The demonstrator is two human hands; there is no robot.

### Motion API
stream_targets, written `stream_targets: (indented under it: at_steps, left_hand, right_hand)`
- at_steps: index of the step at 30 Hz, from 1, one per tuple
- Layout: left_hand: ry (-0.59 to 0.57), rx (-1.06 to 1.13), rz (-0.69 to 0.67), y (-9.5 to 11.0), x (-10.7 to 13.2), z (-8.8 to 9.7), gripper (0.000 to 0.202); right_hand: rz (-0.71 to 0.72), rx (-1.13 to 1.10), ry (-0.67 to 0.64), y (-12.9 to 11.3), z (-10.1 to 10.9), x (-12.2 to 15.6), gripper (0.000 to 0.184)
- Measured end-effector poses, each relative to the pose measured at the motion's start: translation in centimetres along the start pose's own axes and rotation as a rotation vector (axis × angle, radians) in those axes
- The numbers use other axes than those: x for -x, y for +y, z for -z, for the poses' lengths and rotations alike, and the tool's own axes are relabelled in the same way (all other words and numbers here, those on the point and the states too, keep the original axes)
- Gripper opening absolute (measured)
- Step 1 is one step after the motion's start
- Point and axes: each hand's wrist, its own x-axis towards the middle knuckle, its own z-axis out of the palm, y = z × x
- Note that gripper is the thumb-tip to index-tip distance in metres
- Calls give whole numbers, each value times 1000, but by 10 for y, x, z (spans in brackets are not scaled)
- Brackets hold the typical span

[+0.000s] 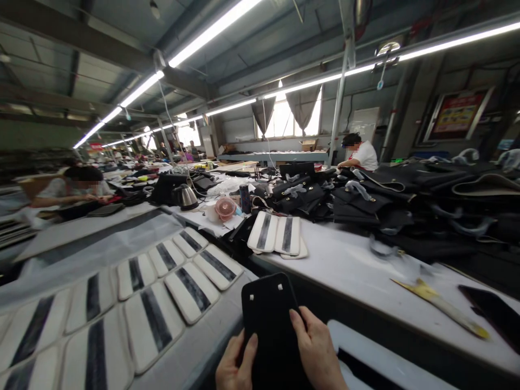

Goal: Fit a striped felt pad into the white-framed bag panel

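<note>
Held up in front of me is a flat black panel (271, 319) with rounded corners and two small white tabs near its top edge. My left hand (238, 360) grips its left edge, thumb lying on the face. On the opposite edge, my right hand (317, 346) is closed with the thumb and fingers pinching the side. The panel's lower end runs out of the picture. To the left, several cream panels (190, 292), each with a dark stripe, lie in rows on a covered table (219, 338).
A small stack of striped panels (266, 233) sits on the white table (325, 252) ahead. Farther right are a yellow-handled tool (442, 309), a dark phone-like slab (493, 314) and heaped black bags (365, 206). A kettle (186, 197) and pink fan (225, 208) stand behind. Two people work beyond.
</note>
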Motion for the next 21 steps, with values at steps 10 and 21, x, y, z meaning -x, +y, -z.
stream_targets:
  at_steps: [10,21]
  left_hand:
    - [-94,-33,-100,0,25,-18,42]
    - [-296,-99,-104,17,6,-42,39]
  right_hand:
    - [-264,-407,-44,47,32,15,48]
    - [-206,-469,-71,40,49,5,46]
